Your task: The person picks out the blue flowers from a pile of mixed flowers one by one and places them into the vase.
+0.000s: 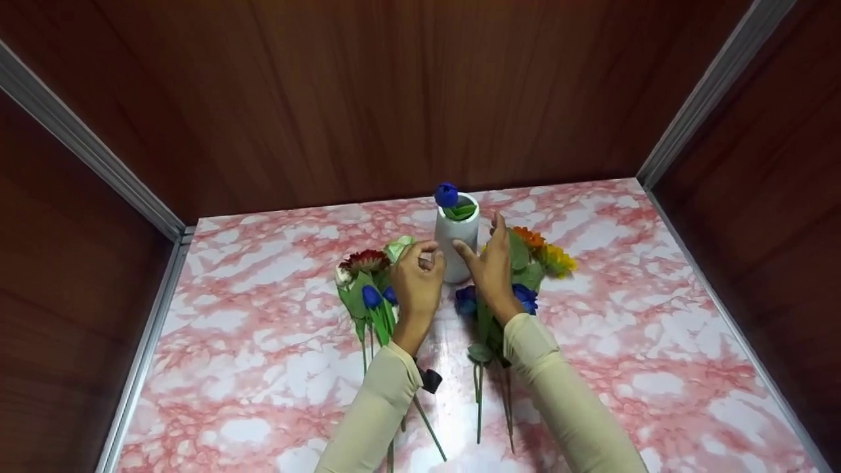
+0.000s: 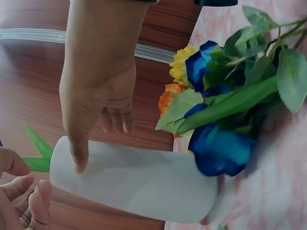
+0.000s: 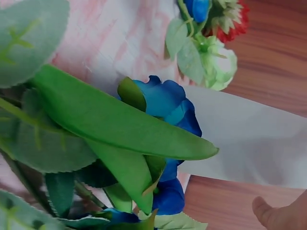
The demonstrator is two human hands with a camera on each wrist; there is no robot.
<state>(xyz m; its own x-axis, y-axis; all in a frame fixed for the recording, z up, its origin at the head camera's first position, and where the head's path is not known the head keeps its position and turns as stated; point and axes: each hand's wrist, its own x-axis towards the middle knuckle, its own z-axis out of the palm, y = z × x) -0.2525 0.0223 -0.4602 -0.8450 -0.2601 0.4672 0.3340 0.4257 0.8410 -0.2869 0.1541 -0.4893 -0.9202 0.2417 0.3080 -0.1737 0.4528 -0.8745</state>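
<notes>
A white cylindrical vase (image 1: 456, 246) stands upright with a blue tulip (image 1: 446, 195) in it, its bud leaning over the left rim and green leaves (image 1: 460, 211) showing in the mouth. Close to the vase's left side is my left hand (image 1: 419, 279), fingers loosely bent and nothing visible between them; the left wrist view shows these fingers (image 2: 38, 203) near the green leaf tips. My right hand (image 1: 491, 266) is at the other side, its thumb against the vase wall and its other fingers extended away from it. The right wrist view catches only part of that hand (image 3: 283, 213).
Left of the vase lie a dark red flower (image 1: 365, 261), a pale green one and blue tulips (image 1: 372, 297). On the right are blue flowers (image 3: 165, 103), an orange flower (image 1: 529, 236) and a yellow one (image 1: 557, 260). Wooden panels (image 1: 394, 98) enclose the marbled tabletop (image 1: 631, 295).
</notes>
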